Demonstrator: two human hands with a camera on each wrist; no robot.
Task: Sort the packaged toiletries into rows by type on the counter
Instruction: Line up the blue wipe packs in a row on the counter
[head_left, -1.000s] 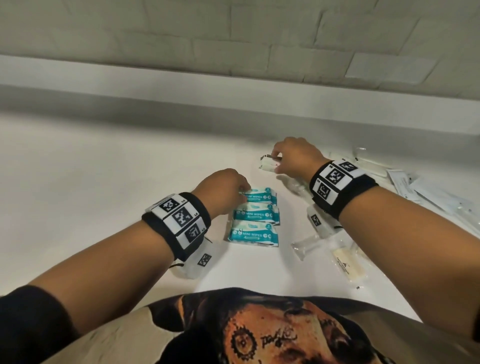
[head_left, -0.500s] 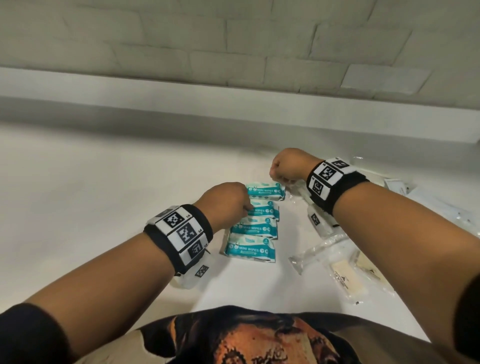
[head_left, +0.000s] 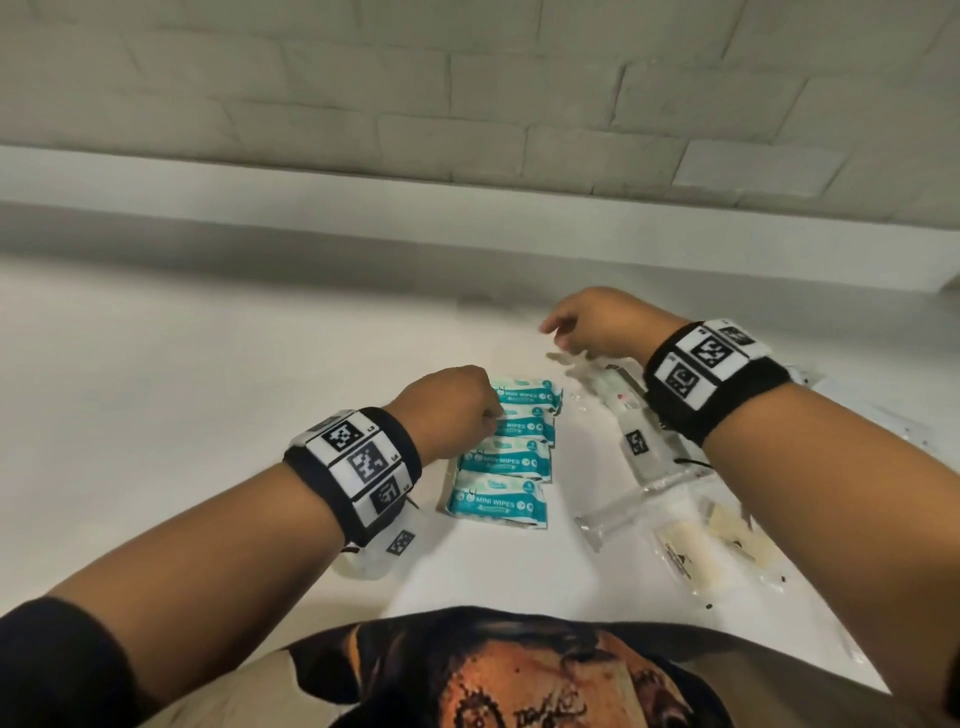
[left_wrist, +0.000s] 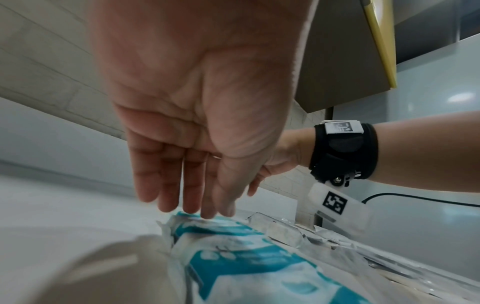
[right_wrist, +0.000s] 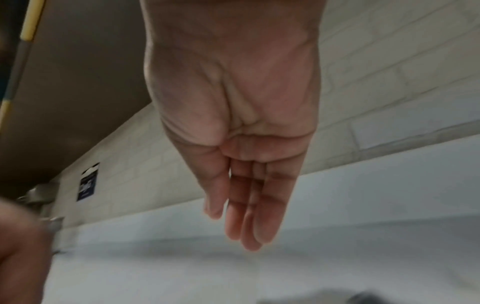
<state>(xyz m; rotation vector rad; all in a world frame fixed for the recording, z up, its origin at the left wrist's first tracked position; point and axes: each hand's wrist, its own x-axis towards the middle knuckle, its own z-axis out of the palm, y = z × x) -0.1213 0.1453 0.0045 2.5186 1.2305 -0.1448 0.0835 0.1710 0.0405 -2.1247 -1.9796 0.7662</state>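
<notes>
Four teal wipe packs (head_left: 501, 453) lay in a column on the white counter (head_left: 208, 415), each one touching or overlapping the next. The left hand (head_left: 448, 410) hovered at the column's far left side, its fingers (left_wrist: 182, 185) straight and close together, tips at the farthest pack. Beyond the column and to its right, the right hand (head_left: 597, 322) hung empty, fingers (right_wrist: 249, 205) straight and together, above clear-wrapped packets (head_left: 675, 525)

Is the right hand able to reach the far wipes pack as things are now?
Probably yes. The right hand is open, holds nothing and hovers just beyond the far wipes pack. The left hand only touches the column's left side.
</notes>
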